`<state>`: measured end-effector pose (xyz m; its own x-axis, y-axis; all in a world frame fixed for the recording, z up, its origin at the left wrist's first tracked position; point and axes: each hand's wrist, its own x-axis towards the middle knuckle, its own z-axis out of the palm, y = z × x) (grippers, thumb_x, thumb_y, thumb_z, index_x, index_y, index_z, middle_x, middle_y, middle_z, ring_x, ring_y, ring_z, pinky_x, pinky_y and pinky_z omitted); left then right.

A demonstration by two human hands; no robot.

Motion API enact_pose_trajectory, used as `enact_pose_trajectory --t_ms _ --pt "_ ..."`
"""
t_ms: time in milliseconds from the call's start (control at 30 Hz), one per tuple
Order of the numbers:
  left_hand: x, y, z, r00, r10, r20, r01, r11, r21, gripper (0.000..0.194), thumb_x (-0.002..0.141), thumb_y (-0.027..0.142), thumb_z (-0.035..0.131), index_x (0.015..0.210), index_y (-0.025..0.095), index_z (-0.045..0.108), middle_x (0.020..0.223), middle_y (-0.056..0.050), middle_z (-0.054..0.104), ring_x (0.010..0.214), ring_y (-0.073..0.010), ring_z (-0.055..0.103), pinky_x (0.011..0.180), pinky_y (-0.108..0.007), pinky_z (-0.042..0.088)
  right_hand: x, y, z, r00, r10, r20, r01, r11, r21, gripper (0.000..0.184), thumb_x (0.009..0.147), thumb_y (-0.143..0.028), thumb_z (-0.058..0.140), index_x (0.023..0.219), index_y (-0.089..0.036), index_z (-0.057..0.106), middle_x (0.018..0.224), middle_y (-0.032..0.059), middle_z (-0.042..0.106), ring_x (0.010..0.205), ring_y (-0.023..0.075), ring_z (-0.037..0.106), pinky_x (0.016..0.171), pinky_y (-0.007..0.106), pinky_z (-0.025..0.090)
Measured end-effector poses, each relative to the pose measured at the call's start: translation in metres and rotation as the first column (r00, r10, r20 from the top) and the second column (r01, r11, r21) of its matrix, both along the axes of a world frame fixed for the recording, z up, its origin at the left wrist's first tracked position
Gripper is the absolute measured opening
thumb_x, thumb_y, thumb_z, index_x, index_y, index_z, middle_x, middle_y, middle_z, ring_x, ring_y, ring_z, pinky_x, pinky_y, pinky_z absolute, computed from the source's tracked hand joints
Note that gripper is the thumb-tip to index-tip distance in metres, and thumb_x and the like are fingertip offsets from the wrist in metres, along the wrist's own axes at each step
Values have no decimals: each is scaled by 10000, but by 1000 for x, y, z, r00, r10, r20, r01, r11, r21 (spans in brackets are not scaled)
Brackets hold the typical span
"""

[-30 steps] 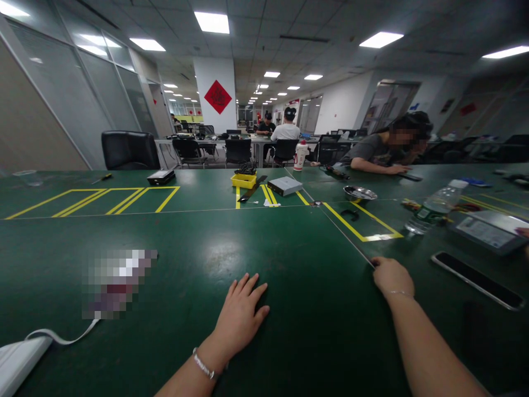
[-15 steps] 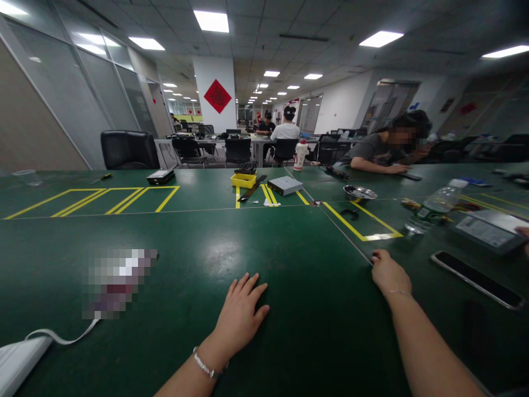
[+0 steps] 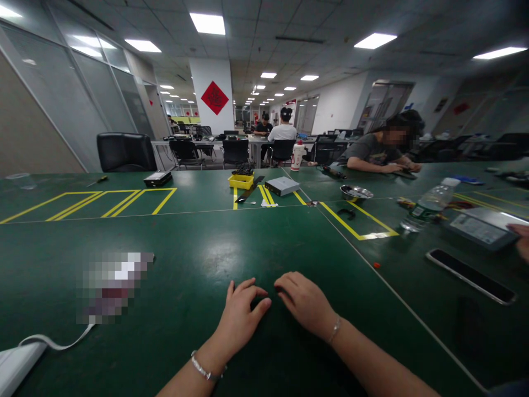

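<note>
My left hand (image 3: 243, 309) is low over the green table (image 3: 185, 231), its fingers bent and apart, with nothing visible in it. Facing it across a small gap is my right hand (image 3: 306, 303), fingers curved downward and thumb slightly apart from them; no held thing shows, though its palm side is hidden. The two hands do not touch. To the right of my right hand, beside the pale seam in the tabletop, lies a small orange-red piece (image 3: 377, 265), too small to name.
At right are a phone (image 3: 471, 275), a plastic bottle (image 3: 430, 207) and a grey metal box (image 3: 481, 227) near another person's hand (image 3: 521, 240). Farther back are a metal bowl (image 3: 356, 192), a yellow tray (image 3: 241, 181) and a grey drive (image 3: 281, 186). A blurred-out object (image 3: 118, 286) lies left.
My right hand has moved left from the table seam to beside my left hand. The orange-red piece now shows where it was. My left hand's fingers have curled inward.
</note>
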<state>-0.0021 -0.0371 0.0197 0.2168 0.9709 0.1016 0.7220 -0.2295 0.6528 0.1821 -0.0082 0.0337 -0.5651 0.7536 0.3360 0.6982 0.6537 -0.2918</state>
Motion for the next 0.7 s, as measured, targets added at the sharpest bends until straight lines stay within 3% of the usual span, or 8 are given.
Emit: enact_pose_trajectory --t_ms 100,233,300,367,400,500,600,700 --pt "0 1 -1 999 -30 29 31 999 -12 148 807 320 456 833 266 591 967 17 643 1161 -212 426 1028 -558 81 -25 -17 -7 995 103 2 -103 995 -2 188 837 -206 390 902 -185 565 847 50 598 792 168 527 723 312 433" --pt "-1 3 -1 997 -24 75 26 999 -25 133 800 286 459 749 245 575 896 32 649 1033 -185 524 1037 -525 103 -17 -10 -4 989 142 -28 -143 989 -29 301 811 -367 461 1041 -186 529 973 56 601 889 175 525 805 314 425" --pt "-3 3 2 993 -5 114 10 999 -42 185 822 300 412 733 239 562 812 40 653 935 -165 566 1039 -504 118 5 7 0 999 34 -7 -34 999 6 421 793 -412 474 1146 -183 481 1090 75 565 1004 192 489 881 334 391" --pt "-4 3 4 988 28 155 -19 998 -57 238 844 325 354 739 236 549 714 47 644 829 -151 588 1037 -477 146 40 29 1 974 -222 42 218 972 84 437 808 -384 444 1185 -166 469 1180 107 511 1107 222 426 938 379 339" --pt "-4 3 5 983 50 175 -40 997 -62 249 847 337 338 751 234 544 688 47 640 789 -149 589 1030 -464 173 62 40 -1 925 -373 71 363 923 126 424 814 -357 427 1180 -150 483 1210 128 484 1140 243 398 953 404 314" --pt "-6 3 6 968 118 223 -104 992 -70 229 832 361 360 779 230 540 709 33 639 752 -158 579 970 -433 285 134 63 -13 667 -725 171 706 689 166 439 820 -309 380 1182 -90 496 1237 198 440 1176 306 359 946 446 293" --pt "-7 4 3 959 149 242 -143 989 -46 175 800 353 426 791 230 550 761 20 622 775 -164 570 891 -400 363 187 70 -26 497 -831 250 855 518 19 471 839 -295 289 1214 -75 469 1178 220 493 1089 302 462 851 410 381" --pt "-8 5 0 957 154 245 -158 987 -2 109 762 313 489 786 228 553 778 21 601 785 -161 567 866 -387 380 203 69 -28 436 -844 312 895 442 -58 463 823 -263 293 1188 -66 499 1106 215 551 989 291 533 786 378 415"
